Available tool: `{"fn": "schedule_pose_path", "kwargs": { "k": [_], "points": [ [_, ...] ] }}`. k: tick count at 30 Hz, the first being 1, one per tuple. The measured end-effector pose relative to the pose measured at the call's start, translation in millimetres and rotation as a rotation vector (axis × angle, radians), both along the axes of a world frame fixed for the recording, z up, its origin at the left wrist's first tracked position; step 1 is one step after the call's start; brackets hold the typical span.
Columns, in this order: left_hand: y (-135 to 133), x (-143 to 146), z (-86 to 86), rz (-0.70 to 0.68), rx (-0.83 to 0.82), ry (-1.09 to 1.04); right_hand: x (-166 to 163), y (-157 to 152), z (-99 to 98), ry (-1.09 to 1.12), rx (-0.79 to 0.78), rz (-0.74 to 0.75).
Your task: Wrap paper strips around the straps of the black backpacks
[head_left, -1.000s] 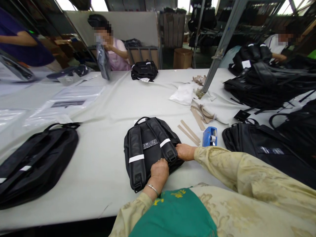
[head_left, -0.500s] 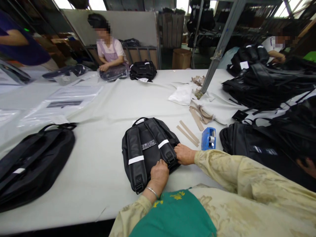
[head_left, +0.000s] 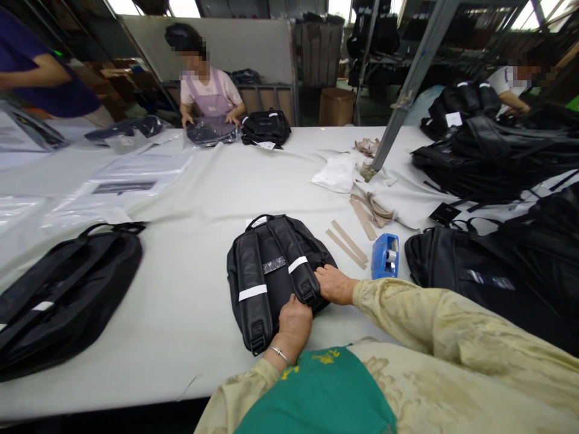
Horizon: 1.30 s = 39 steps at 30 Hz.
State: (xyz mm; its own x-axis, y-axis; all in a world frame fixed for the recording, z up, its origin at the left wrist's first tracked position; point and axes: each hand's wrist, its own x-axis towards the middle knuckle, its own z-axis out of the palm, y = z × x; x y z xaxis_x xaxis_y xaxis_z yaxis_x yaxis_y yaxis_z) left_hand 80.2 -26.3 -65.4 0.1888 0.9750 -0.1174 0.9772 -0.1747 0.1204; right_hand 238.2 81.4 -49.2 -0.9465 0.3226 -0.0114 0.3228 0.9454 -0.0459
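A black backpack point(head_left: 266, 274) lies strap-side up on the white table point(head_left: 181, 313), just in front of me. White bands cross its two shoulder straps. My left hand point(head_left: 295, 322) is closed on the backpack's near lower edge, beside the right strap's buckle. My right hand point(head_left: 333, 284) is closed on the bag's right lower corner, touching the same strap end. A blue tape dispenser point(head_left: 385, 256) stands just right of my right hand, and tan strips point(head_left: 347, 242) lie beside it.
Another black bag point(head_left: 63, 298) lies at the left. A pile of black bags point(head_left: 497, 265) fills the right side. Clear plastic sleeves point(head_left: 113, 187) lie far left. A slanted metal post point(head_left: 402, 99) meets the table. Other people work at the far edge and the right.
My hands have shifted slightly along the backpack's lower edge, the right one further onto the strap end. The person at the far edge has laid a bagged item flat on the table.
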Motion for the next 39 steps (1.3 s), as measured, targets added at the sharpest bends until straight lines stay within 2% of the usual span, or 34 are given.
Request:
{"fn": "schedule_pose_path", "kwargs": {
  "k": [4,8,12,16,18,19,21,23,25,28,31,34,36,37,39],
  "points": [
    [-10,3,-18.0,-0.055,0.126,0.063,12,10,3.7,-0.050,-0.028,0.149],
    [-18,8,-35.6,-0.123,0.140,0.096,31,18,-18.7,0.004,-0.017,0.204],
    [-17,13,-47.0,-0.118,0.057,0.076,46,13,-49.3,0.043,-0.025,0.097],
    [-14,14,-52.4,-0.089,0.039,0.073,49,3,-53.4,0.118,-0.189,-0.018],
    [-13,13,-53.3,-0.082,0.037,0.072,49,-1,-48.6,0.254,-0.289,-0.161],
    [-13,13,-53.3,-0.081,0.036,0.068,49,-2,-47.0,0.340,-0.322,-0.308],
    [-13,13,-52.7,-0.084,0.038,0.055,47,-5,-47.6,0.480,-0.386,-0.704],
    [-13,12,-51.7,-0.087,0.051,0.049,43,-7,-52.9,0.536,-0.537,-1.026],
    [-13,9,-50.9,-0.092,0.068,0.050,35,-8,-59.6,0.571,-0.769,-1.171],
    [-15,-5,-49.5,-0.118,0.084,0.060,19,-9,-64.9,0.691,-1.140,-1.298],
    [-24,-32,-45.2,-0.161,0.100,0.055,1,-16,-65.8,0.754,-1.497,-1.388],
    [-53,-65,-38.7,-0.179,0.166,-0.002,-16,-35,-70.0,0.729,-1.639,-1.389],
    [-83,-81,-35.6,-0.080,0.248,-0.075,-27,-52,-74.2,0.721,-1.704,-1.379],
    [-99,-87,-34.5,0.028,0.281,-0.121,-32,-61,-75.6,0.724,-1.741,-1.377],
    [-127,-93,-31.8,0.359,0.279,-0.208,-42,-77,-75.9,0.735,-1.800,-1.377]
  ]
}}
